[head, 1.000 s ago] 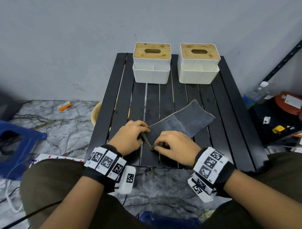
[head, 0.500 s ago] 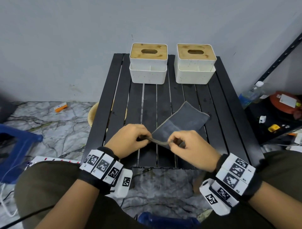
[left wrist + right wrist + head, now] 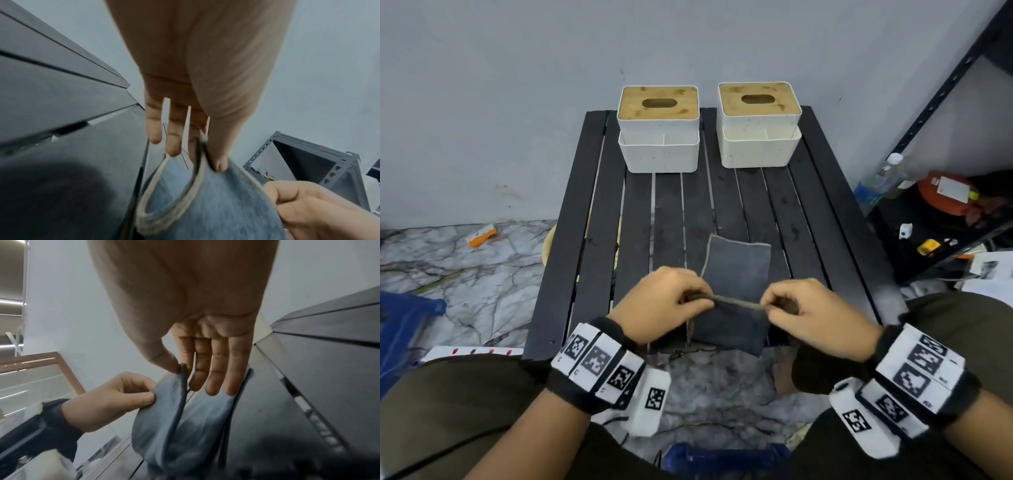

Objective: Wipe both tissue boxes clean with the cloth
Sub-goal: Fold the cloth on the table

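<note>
Two white tissue boxes with wooden lids stand at the far end of the black slatted table point(image 3: 835, 219): the left box point(image 3: 659, 128) and the right box point(image 3: 758, 125). A grey-blue cloth point(image 3: 736, 274) with a tan hem lies folded at the near edge of the table. My left hand point(image 3: 671, 301) pinches one end of its raised edge and my right hand point(image 3: 801, 305) pinches the other end. In the left wrist view the left hand's thumb point(image 3: 218, 154) presses the cloth point(image 3: 205, 203) against the fingers. In the right wrist view the right hand's thumb point(image 3: 164, 360) and forefinger nip the cloth point(image 3: 174, 418).
A grey wall rises right behind the boxes. A dark metal shelf point(image 3: 945, 205) with a water bottle point(image 3: 876, 181) and an orange object stands to the right. A blue stool point(image 3: 404, 325) and an orange item point(image 3: 481, 234) sit on the marble floor at left.
The cloth has turned from slanting right to lying straight and folded. My hands have drawn apart along its near edge, the right one moving rightward.
</note>
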